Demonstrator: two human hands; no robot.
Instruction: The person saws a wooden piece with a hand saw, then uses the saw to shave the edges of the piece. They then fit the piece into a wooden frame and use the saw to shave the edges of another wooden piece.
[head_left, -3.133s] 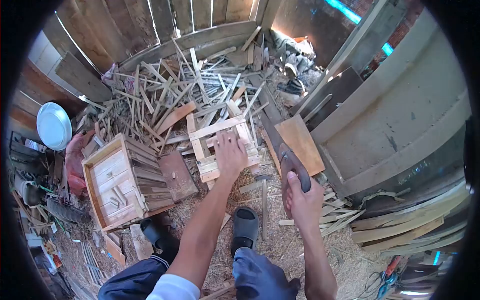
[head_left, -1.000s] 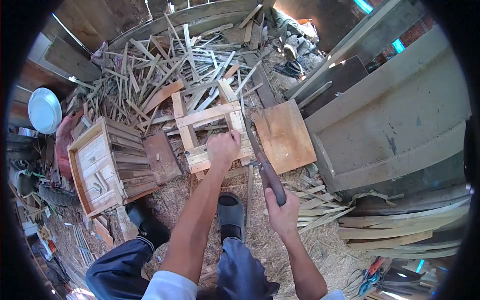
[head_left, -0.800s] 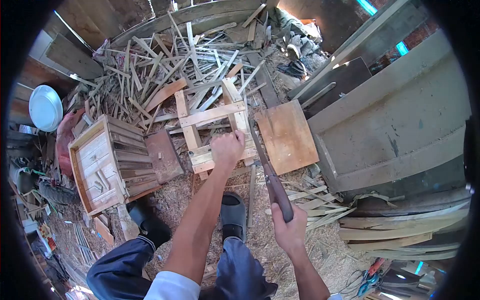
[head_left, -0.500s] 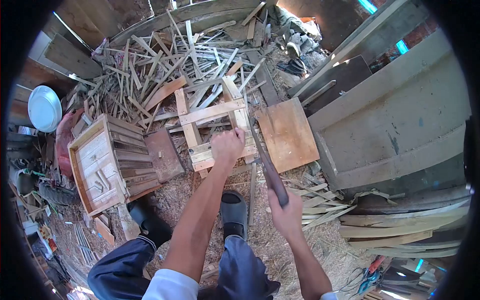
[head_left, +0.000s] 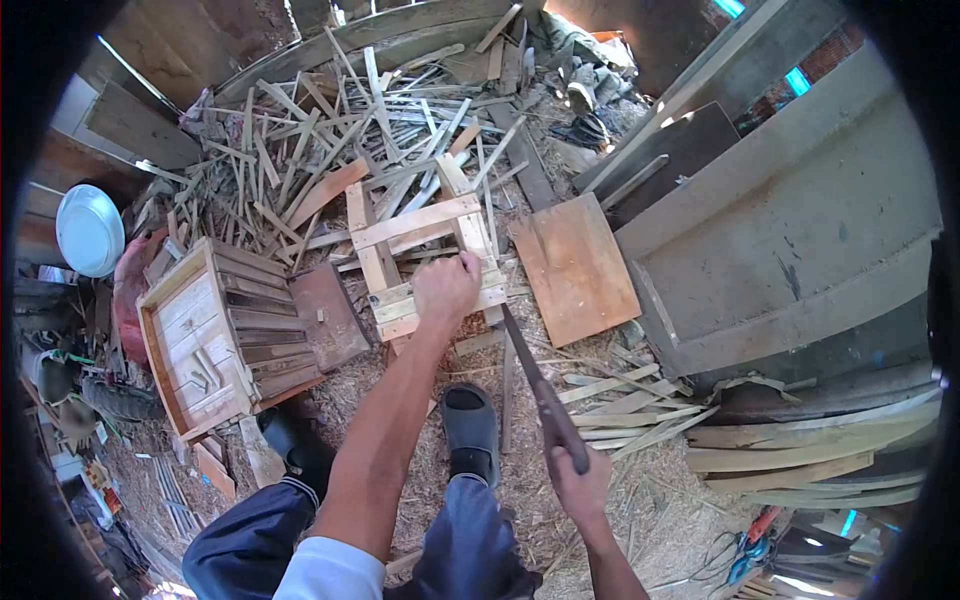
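Note:
A small frame of pale wooden slats [head_left: 415, 222] lies ahead of my feet, with crosspieces nailed over its legs. My left hand [head_left: 447, 290] is closed on its near crosspieces and bears down from above. Lower right, my right hand [head_left: 582, 482] is wrapped round the handle of a long, dark handsaw [head_left: 535, 372]. The saw's narrow blade slants up and left, its tip right at the right end of the near crosspieces. My sandalled foot [head_left: 469, 425] stands just below the frame.
Behind the frame is a heap of thin wood offcuts [head_left: 330, 140]. A slatted wooden crate [head_left: 200, 340] stands at the left, near a white basin [head_left: 90, 230]. To the right lie a square board [head_left: 577, 270], a large panel [head_left: 800, 220] and stacked curved strips [head_left: 800, 450]. Sawdust covers the floor.
My right hand has drawn the handsaw down and back towards me, so its tip now sits at the near crosspieces. My left hand keeps its grip on the frame.

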